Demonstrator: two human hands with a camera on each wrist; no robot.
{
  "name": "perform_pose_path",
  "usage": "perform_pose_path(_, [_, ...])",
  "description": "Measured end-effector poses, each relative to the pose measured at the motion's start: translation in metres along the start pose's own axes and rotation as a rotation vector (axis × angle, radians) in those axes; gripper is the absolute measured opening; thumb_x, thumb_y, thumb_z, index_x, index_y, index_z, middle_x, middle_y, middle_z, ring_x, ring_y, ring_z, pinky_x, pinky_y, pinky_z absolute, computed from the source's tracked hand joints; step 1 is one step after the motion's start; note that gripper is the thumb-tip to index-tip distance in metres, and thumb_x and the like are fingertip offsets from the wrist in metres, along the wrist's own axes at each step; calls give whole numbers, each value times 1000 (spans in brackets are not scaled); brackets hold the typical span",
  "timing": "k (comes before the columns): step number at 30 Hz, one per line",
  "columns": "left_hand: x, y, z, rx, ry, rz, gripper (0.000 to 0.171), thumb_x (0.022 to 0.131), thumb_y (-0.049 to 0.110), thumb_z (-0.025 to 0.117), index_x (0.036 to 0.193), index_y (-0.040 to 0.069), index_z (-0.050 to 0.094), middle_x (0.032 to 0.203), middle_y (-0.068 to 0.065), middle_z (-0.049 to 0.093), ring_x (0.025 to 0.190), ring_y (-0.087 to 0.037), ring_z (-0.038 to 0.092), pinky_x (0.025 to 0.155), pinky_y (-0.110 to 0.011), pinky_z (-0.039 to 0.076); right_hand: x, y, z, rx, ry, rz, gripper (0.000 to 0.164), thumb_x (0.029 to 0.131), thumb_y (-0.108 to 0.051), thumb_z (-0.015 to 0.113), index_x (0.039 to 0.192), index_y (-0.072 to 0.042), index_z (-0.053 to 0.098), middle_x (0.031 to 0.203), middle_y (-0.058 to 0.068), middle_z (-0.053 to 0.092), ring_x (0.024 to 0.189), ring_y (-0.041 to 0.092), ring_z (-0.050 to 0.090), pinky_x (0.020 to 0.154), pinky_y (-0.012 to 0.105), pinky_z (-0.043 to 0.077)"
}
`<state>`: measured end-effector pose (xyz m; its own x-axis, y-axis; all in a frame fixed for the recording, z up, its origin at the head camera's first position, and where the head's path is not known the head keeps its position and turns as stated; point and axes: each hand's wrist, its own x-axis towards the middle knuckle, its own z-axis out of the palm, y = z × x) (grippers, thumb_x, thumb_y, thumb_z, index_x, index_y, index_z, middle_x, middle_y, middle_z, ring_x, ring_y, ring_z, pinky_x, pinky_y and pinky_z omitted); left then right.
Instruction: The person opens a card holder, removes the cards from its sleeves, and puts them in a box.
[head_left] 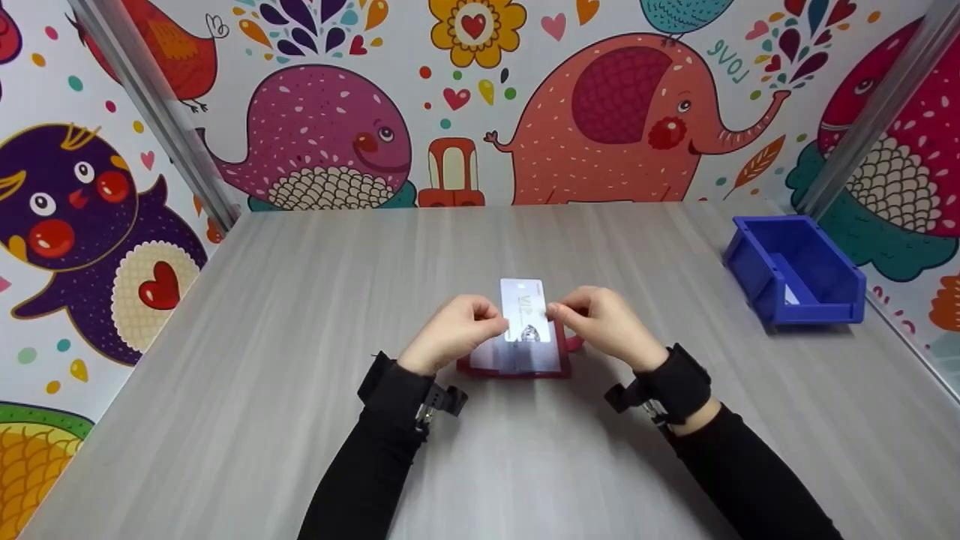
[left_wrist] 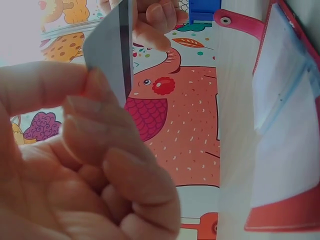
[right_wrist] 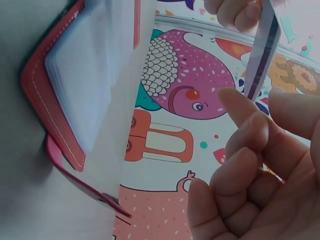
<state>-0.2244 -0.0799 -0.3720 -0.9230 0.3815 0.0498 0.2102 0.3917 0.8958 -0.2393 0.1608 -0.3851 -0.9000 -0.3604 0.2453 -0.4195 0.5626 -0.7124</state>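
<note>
A white card with "VIP" lettering [head_left: 523, 300] is held up above the table, its dark stripe showing in the left wrist view. My left hand [head_left: 457, 330] pinches the card's left edge between thumb and index finger. My right hand [head_left: 611, 322] is at the card's right edge. In the right wrist view its thumb and index fingertips stand apart at the card [right_wrist: 262, 55], the other fingers loosely bent. Below lies an opened red card holder [head_left: 517, 361] with clear plastic sleeves [left_wrist: 285, 100]. Its strap with a metal snap [left_wrist: 240, 22] sticks out to the right.
A blue plastic bin [head_left: 795, 274] stands at the right of the grey table [head_left: 262, 420], with something white inside. Cartoon-printed walls [head_left: 465, 97] border the back and both sides. Black wrist bands with small cameras [head_left: 675, 384] sit on both wrists.
</note>
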Motion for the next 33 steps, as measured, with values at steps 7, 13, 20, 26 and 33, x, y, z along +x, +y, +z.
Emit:
perform_pose_path(7, [0, 0, 3, 16, -10, -22, 14, 89, 11, 64, 75, 7, 61, 66, 4, 45, 59, -11, 40, 56, -26, 32, -1, -4, 4, 12, -17, 1, 17, 93, -16, 70, 85, -3, 75, 76, 3, 59, 61, 13, 53, 54, 25, 42])
perform_pose_path(13, [2, -1, 7, 41, -15, -19, 19, 88, 10, 65, 70, 10, 57, 64, 5, 44, 57, -10, 39, 55, -25, 31, -3, -4, 7, 13, 6, -1, 18, 93, -14, 70, 84, 0, 74, 76, 3, 58, 60, 14, 56, 52, 24, 43])
perform_pose_path(20, [4, -3, 11, 35, -40, 13, 34, 87, 9, 64, 60, 16, 44, 56, 8, 35, 51, -8, 33, 51, -24, 25, -2, -2, 10, -2, 30, 0, 22, 93, -16, 70, 76, -2, 71, 67, -2, 55, 53, 11, 50, 49, 24, 39])
perform_pose_path(26, [3, -2, 11, 19, -41, -4, 34, 87, 8, 64, 60, 16, 44, 56, 8, 35, 51, -8, 33, 51, -24, 26, -3, -2, 12, 21, 22, 26, 27, 95, -19, 68, 75, -1, 67, 63, -3, 50, 52, 10, 47, 48, 25, 37])
perform_pose_path(33, [6, -6, 13, 46, -50, -2, 39, 86, 10, 63, 56, 17, 40, 54, 8, 31, 48, -7, 29, 49, -24, 22, -4, 0, 11, 108, -9, 71, 32, 97, -20, 64, 73, 0, 61, 60, 2, 51, 51, 8, 45, 48, 25, 35])
